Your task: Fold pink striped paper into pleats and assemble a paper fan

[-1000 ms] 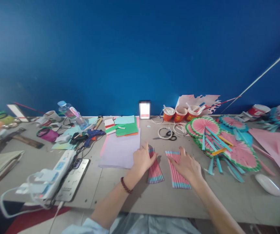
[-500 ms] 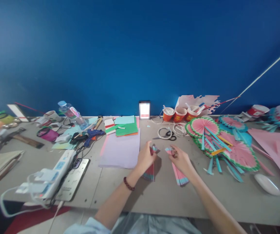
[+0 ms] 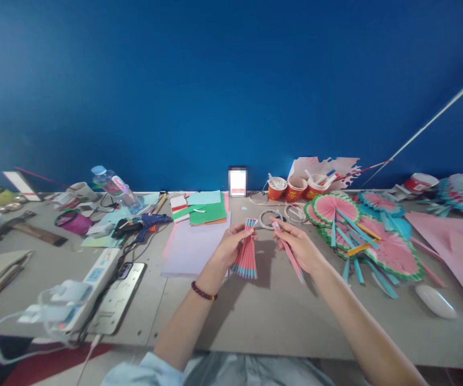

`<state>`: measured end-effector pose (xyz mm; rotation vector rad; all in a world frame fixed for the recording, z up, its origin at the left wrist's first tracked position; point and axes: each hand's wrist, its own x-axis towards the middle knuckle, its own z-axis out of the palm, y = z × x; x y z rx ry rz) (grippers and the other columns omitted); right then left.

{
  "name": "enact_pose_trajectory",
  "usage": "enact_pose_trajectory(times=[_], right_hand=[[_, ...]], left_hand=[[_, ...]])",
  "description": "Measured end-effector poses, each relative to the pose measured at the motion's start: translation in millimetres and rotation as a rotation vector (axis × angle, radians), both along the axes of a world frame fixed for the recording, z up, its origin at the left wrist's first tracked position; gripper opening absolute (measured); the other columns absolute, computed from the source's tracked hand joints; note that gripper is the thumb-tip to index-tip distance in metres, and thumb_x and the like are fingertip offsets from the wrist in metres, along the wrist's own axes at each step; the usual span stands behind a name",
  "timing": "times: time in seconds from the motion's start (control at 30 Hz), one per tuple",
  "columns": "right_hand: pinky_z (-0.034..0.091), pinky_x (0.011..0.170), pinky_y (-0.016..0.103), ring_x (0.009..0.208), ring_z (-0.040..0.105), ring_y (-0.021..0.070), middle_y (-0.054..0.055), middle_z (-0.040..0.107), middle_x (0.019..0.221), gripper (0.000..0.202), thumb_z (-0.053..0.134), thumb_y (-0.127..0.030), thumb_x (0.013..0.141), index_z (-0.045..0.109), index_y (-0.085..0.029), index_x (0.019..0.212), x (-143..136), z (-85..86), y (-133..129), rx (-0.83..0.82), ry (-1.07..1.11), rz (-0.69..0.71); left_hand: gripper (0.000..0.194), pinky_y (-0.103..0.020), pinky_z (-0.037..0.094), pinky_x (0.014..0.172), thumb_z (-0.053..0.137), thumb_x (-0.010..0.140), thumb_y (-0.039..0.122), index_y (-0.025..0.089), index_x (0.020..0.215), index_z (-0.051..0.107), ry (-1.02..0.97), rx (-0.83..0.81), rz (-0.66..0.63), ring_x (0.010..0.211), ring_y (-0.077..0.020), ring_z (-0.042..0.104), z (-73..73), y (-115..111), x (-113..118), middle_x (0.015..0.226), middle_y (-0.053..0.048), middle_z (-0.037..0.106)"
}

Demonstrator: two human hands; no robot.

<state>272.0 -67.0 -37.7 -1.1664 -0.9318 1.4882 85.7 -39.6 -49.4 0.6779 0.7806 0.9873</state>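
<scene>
My left hand [image 3: 232, 242] is closed on a pleated paper strip [image 3: 247, 258], pink with light blue ends, its folds spread slightly toward the bottom. My right hand [image 3: 298, 247] pinches a second folded paper strip [image 3: 292, 261], turned edge-on so that it looks narrow and pink. The two pieces are apart, held over the grey table in front of me. Just beyond my hands lie a coiled white ring [image 3: 270, 220] and scissors, which my right fingers partly hide.
Finished paper fans [image 3: 392, 244] with blue strips lie at the right, near a white mouse [image 3: 435, 301]. Red paper cups [image 3: 296, 189] stand by the wall. Left are coloured paper sheets [image 3: 197, 246], a glue gun [image 3: 151, 222], a power strip [image 3: 94, 284] and a phone [image 3: 118, 300].
Both hands have lifted the pleated papers slightly. The left strip now shows its pleats toward me; the right one has turned from its flat side to its edge.
</scene>
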Motion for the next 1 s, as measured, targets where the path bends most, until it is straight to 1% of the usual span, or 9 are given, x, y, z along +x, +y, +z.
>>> enact_pose_trajectory(times=[0.13, 0.2, 0.3, 0.4, 0.57, 0.67, 0.73, 0.87, 1.0], right_hand=[[0.031, 0.045, 0.020, 0.047, 0.039, 0.0050, -0.005, 0.057, 0.067, 0.052, 0.065, -0.031, 0.069, 0.056, -0.019, 0.119, -5.7, 18.0, 22.6, 0.057, -0.033, 0.021], [0.030, 0.044, 0.020, 0.045, 0.037, 0.0050, -0.004, 0.060, 0.067, 0.051, 0.062, -0.029, 0.069, 0.055, -0.017, 0.119, -9.8, 26.2, 31.9, 0.075, -0.042, -0.005], [0.031, 0.045, 0.021, 0.047, 0.038, 0.0062, -0.001, 0.062, 0.068, 0.043, 0.058, -0.031, 0.071, 0.060, -0.015, 0.110, -16.7, 37.7, 40.3, 0.082, -0.033, 0.005], [0.034, 0.047, 0.022, 0.050, 0.041, 0.0077, 0.001, 0.062, 0.069, 0.036, 0.058, -0.037, 0.073, 0.064, -0.016, 0.102, -22.4, 45.6, 44.0, 0.100, 0.012, 0.010], [0.035, 0.051, 0.022, 0.054, 0.043, 0.0078, -0.001, 0.059, 0.069, 0.039, 0.065, -0.047, 0.071, 0.067, -0.016, 0.095, -24.4, 45.1, 46.0, 0.146, 0.013, -0.008], [0.037, 0.054, 0.023, 0.056, 0.043, 0.0085, -0.004, 0.051, 0.063, 0.041, 0.062, -0.049, 0.075, 0.066, -0.016, 0.099, -23.8, 42.4, 43.8, 0.170, 0.038, 0.007], [0.037, 0.055, 0.023, 0.056, 0.044, 0.0087, -0.005, 0.046, 0.060, 0.043, 0.060, -0.049, 0.077, 0.064, -0.016, 0.104, -24.1, 42.2, 40.8, 0.179, 0.038, 0.051], [0.030, 0.045, 0.021, 0.047, 0.038, 0.0067, -0.008, 0.041, 0.056, 0.041, 0.062, -0.046, 0.077, 0.061, -0.018, 0.106, -26.9, 45.3, 34.7, 0.178, 0.023, 0.111], [0.021, 0.039, 0.022, 0.040, 0.031, 0.0046, -0.005, 0.047, 0.062, 0.041, 0.056, -0.052, 0.079, 0.062, -0.019, 0.102, -30.5, 47.9, 32.4, 0.176, 0.016, 0.072]], left_hand=[[0.027, -0.020, 0.044, 0.055, 0.081, 0.056, 0.024, 0.013, 0.075, 0.066, -0.047, 0.005, 0.078, 0.054, -0.0078, 0.058, 17.3, 14.6, 4.8, 0.065, 0.001, 0.064], [0.023, -0.020, 0.046, 0.059, 0.080, 0.059, 0.023, 0.013, 0.073, 0.066, -0.059, 0.043, 0.102, 0.056, -0.0069, 0.057, 25.9, 22.3, 7.5, 0.066, 0.001, 0.064], [0.020, -0.020, 0.046, 0.060, 0.078, 0.062, 0.023, 0.013, 0.075, 0.066, -0.065, 0.112, 0.078, 0.057, -0.0067, 0.057, 35.9, 30.5, 9.4, 0.066, 0.001, 0.064], [0.022, -0.019, 0.045, 0.058, 0.078, 0.062, 0.023, 0.013, 0.077, 0.067, -0.062, 0.158, 0.048, 0.056, -0.0063, 0.057, 42.9, 32.5, 8.4, 0.066, 0.001, 0.064], [0.024, -0.019, 0.046, 0.057, 0.082, 0.057, 0.024, 0.013, 0.070, 0.065, -0.061, 0.106, 0.069, 0.054, -0.0066, 0.057, 54.6, 28.3, 1.8, 0.063, 0.002, 0.063], [0.024, -0.019, 0.046, 0.055, 0.082, 0.057, 0.025, 0.013, 0.069, 0.064, -0.042, 0.098, 0.090, 0.053, -0.0066, 0.057, 60.7, 26.8, -3.2, 0.062, 0.002, 0.063], [0.024, -0.019, 0.045, 0.055, 0.081, 0.057, 0.025, 0.013, 0.068, 0.064, -0.038, 0.103, 0.096, 0.053, -0.0068, 0.057, 62.9, 26.4, -5.4, 0.062, 0.002, 0.063], [0.023, -0.020, 0.045, 0.057, 0.081, 0.057, 0.024, 0.013, 0.068, 0.065, -0.045, 0.102, 0.080, 0.054, -0.0072, 0.057, 63.5, 24.5, -4.8, 0.063, 0.001, 0.063], [0.020, -0.021, 0.047, 0.062, 0.079, 0.061, 0.024, 0.013, 0.069, 0.066, -0.041, 0.108, 0.067, 0.059, -0.0091, 0.060, 61.9, 21.1, -1.6, 0.063, 0.000, 0.063]])
